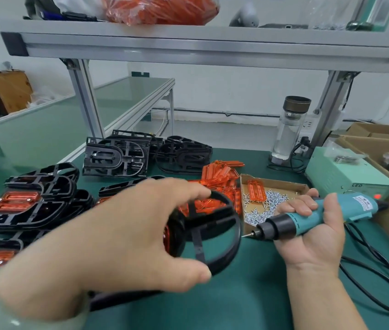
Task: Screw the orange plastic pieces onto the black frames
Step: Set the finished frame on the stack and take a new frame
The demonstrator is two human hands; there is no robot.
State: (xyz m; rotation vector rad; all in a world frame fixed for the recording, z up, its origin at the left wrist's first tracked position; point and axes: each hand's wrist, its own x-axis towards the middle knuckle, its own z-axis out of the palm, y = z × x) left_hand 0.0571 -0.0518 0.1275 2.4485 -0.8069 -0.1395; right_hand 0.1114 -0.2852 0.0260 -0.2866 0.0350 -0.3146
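My left hand (122,236) grips a black frame (214,234) by its curved rim and holds it tilted above the green mat; an orange piece (168,236) shows on the frame under my palm. My right hand (312,232) holds a teal electric screwdriver (317,214) with its bit pointing left toward the frame. Loose orange pieces (219,177) lie in a pile behind the frame. A cardboard tray (281,184) holds small silver screws (264,206). Frames with orange pieces fitted (19,201) are stacked at the left.
Bare black frames (115,156) are stacked at the back. A glass bottle (288,129) and a pale green power box (345,172) stand at the right, with cardboard boxes (379,139) beyond. The screwdriver's black cable (379,282) loops over the mat. An aluminium shelf (188,46) runs overhead.
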